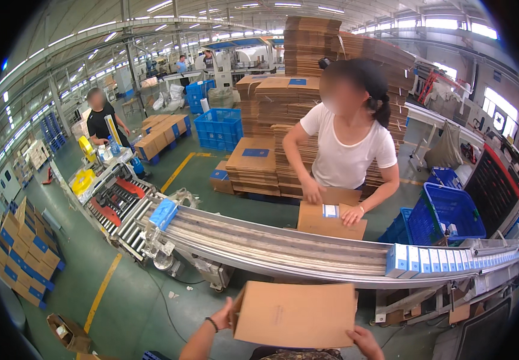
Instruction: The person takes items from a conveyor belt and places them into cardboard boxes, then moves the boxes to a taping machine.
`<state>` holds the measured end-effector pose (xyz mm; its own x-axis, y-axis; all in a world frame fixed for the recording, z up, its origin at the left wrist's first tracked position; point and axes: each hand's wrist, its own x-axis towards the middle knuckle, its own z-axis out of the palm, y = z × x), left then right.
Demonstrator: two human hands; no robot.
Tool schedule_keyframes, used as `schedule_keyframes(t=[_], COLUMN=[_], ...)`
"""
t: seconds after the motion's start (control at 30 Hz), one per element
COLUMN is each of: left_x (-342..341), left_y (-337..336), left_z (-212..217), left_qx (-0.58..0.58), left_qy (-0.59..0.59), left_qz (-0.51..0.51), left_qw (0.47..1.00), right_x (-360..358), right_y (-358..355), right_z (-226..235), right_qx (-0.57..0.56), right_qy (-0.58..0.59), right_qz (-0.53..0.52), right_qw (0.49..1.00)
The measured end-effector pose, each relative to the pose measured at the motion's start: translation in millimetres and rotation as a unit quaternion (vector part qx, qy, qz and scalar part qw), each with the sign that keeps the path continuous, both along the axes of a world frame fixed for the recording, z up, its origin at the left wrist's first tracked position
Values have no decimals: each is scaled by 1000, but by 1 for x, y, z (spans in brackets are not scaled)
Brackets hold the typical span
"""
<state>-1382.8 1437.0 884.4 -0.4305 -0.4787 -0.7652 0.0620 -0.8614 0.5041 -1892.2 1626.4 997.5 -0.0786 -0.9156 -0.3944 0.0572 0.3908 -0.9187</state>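
Observation:
A brown cardboard box (295, 315) is held in front of me, on the near side of the conveyor. My left hand (225, 314) grips its left edge, with a dark band on the wrist. At the lower right corner my right hand (364, 341) is closed on the box, thumb against the side. The box's underside is hidden. Beyond it runs the conveyor belt (271, 235), with a row of white and blue cartons (433, 260) standing upright at its right end. One blue pack (163, 214) lies toward the left end.
Across the belt a person in a white shirt works with both hands on a cardboard box (331, 225). Behind stand tall stacks of flat cardboard (310, 51). Blue crates (451, 213) are at the right. Rollers (121, 207) lie at the left. An open carton (67, 333) sits on the floor.

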Motion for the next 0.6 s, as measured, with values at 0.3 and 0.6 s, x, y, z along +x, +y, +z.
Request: schedule_keyframes(t=[0.3, 0.6], left_x=[-228, -233], left_y=[16, -5], left_z=[-26, 59], left_qx=[-335, -489], left_qy=[-56, -397], left_qz=[-91, -294], left_qw=[936, 719], right_x=[118, 0], right_y=[-61, -43], right_z=[68, 35], right_qx=[-29, -238], right_qy=[385, 674], right_qz=[285, 242], right_qw=[877, 656])
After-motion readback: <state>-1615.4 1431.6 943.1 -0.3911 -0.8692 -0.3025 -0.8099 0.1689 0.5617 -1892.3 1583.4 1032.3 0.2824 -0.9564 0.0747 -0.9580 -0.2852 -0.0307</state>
